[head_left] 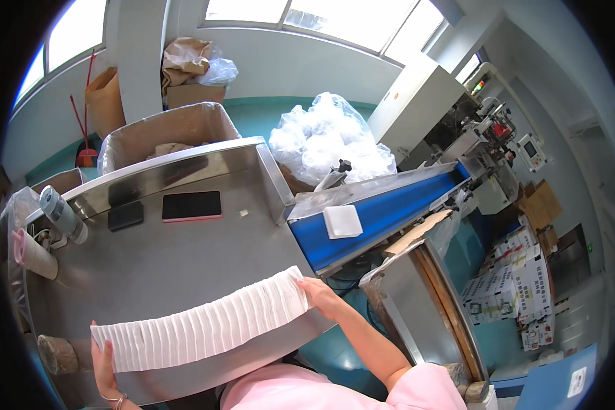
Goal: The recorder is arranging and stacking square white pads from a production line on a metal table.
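i see the steel bench (184, 260) carrying a long stack of white napkins (201, 328) at its near edge. my left hand (104, 369) and right hand (321, 295) press its ends, each grip flat and closed inward, keeping the row compact.

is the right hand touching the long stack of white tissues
Touching. The head view shows the right hand pressed flat against the right end of the long white tissue stack, with no gap between them.
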Demonstrator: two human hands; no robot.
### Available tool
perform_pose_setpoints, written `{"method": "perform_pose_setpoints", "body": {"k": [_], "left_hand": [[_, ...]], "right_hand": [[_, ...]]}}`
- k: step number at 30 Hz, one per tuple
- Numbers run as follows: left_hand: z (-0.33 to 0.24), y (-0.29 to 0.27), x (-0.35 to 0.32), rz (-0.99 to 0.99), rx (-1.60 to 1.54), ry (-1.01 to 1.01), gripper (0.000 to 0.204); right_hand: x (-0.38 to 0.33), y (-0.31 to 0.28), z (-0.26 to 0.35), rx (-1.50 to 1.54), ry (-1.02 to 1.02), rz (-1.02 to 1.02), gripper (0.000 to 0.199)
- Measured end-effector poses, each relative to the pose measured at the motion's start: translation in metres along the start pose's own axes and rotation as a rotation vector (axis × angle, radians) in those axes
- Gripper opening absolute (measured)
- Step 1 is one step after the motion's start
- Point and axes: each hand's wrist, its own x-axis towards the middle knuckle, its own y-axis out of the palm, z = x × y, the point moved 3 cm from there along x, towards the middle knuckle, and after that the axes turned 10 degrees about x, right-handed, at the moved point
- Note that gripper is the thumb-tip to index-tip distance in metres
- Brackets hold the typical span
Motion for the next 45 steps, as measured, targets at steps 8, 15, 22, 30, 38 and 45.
{"method": "perform_pose_setpoints", "body": {"k": [8,15,22,30,38,45], "left_hand": [[-0.002,0.006,0.003,-0.013,-0.04,-0.001,0.071],[-0.013,0.018,-0.004,-0.016,-0.034,-0.006,0.073],[-0.014,0.024,-0.001,-0.049,0.036,-0.009,0.072],[-0.013,0.032,0.003,-0.067,-0.013,0.01,0.072],[-0.022,0.049,0.01,-0.051,-0.009,0.021,0.073],[-0.027,0.052,0.008,-0.066,0.013,0.019,0.078]], "right_hand": [[0.028,-0.069,-0.001,0.606,-0.26,-0.141,0.041],[-0.003,0.003,0.014,-0.563,-0.216,0.172,0.05],[0.012,-0.024,0.011,-0.162,-0.26,0.069,0.03],[0.0,-0.009,0.022,-0.148,-0.177,-0.208,0.049],[0.009,-0.008,0.014,-0.101,-0.092,0.08,0.032],[0.033,-0.061,0.019,0.534,-0.244,-0.206,0.034]]}}
